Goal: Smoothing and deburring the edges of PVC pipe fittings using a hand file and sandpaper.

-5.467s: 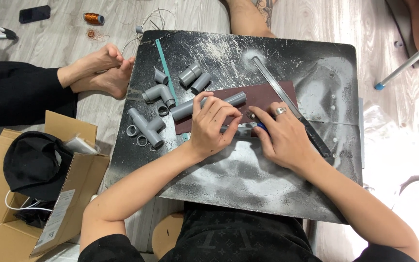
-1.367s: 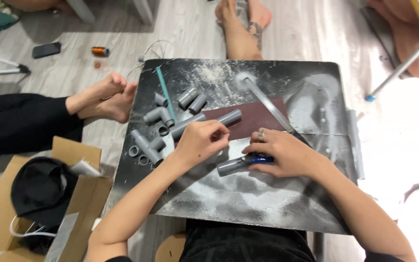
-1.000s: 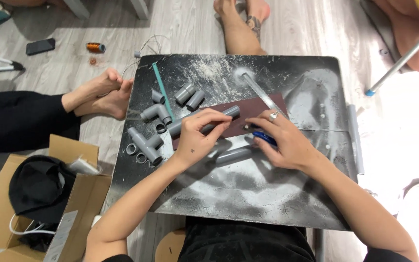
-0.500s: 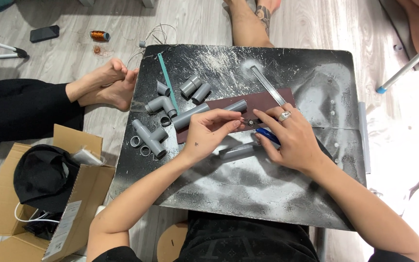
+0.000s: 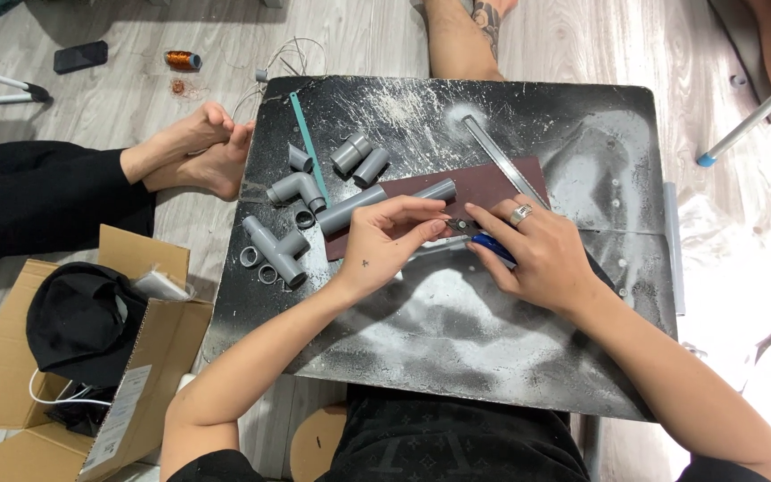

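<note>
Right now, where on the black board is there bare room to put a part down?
Free: the near half of the black board, below both hands, and the far right corner beyond the metal strip. Crowded: the left side, packed with grey pipe fittings, and the maroon sheet.

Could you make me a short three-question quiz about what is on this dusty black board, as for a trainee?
1. True or false: the right hand wears a ring.
2. The brown sandpaper sheet lies A) in the cardboard box, B) on the black board, C) on the floor.
3. What colour are the pipe fittings left of the left hand?

Key: 1 true. 2 B. 3 grey.
</note>
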